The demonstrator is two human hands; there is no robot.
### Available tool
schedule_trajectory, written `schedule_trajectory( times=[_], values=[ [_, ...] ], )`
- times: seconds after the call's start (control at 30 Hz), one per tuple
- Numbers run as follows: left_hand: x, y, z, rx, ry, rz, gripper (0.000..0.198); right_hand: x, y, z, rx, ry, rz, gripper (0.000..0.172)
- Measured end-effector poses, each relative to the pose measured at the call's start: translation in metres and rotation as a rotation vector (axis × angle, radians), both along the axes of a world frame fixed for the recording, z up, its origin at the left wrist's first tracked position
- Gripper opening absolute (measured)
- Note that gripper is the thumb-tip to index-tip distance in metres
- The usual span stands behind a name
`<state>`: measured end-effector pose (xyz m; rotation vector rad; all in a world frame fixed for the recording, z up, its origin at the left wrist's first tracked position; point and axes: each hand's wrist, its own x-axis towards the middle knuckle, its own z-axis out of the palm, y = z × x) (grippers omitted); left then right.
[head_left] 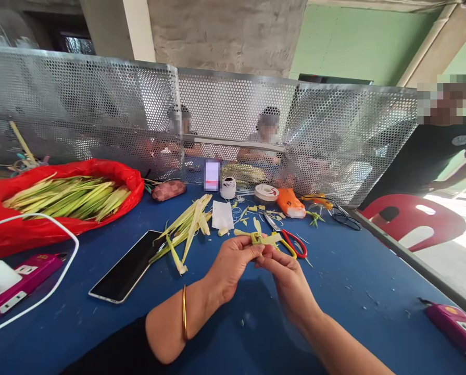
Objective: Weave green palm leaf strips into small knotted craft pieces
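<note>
Both hands meet over the blue table, closed around a small piece of folded pale-green leaf strips (257,239). My left hand (233,263) pinches it from the left with thumb and fingers. From the right, the fingertips of my right hand (281,271) press at its lower side. Just beyond my right hand lie scissors with red handles (298,245), and a yellow-handled pair (288,246) is partly hidden behind the fingers. Long loose leaf strips (189,226) lie in a pile left of my hands, some touching a dark tablet (127,266).
At the left, a red bag (137,179) holds many leaf strips. A thread spool (228,188), tape roll (266,193), orange packet (290,202) and upright phone (212,175) stand before a perforated metal screen (233,99). Purple power strips (33,271) lie at both sides; a person stands right.
</note>
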<state>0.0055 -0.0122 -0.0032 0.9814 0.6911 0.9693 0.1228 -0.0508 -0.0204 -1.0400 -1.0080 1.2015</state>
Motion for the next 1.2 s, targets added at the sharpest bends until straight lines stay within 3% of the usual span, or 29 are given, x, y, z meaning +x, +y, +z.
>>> schedule_trajectory(
  times=[0.3,0.43,0.53,0.63,1.0,1.2],
  values=[
    [-0.006,0.005,0.005,0.02,0.006,0.055,0.022,0.001,-0.004,-0.001,0.098,-0.062,0.133,0.017],
    [-0.009,0.007,0.006,0.028,0.015,0.045,0.021,0.004,-0.004,0.007,0.147,-0.263,0.151,0.028],
    [-0.01,0.008,0.009,0.062,0.066,0.079,0.018,0.011,-0.003,0.012,0.156,-0.422,0.013,0.039],
    [-0.011,0.007,0.013,0.105,0.131,0.074,0.017,0.019,0.001,0.015,0.183,-0.366,-0.152,0.038],
    [-0.01,0.004,0.007,0.057,0.207,-0.04,0.025,0.02,0.006,0.01,0.185,-0.351,-0.053,0.027],
    [-0.007,0.002,0.012,-0.021,0.168,-0.002,0.019,0.019,0.001,0.007,0.201,-0.409,-0.213,0.026]
  ],
)
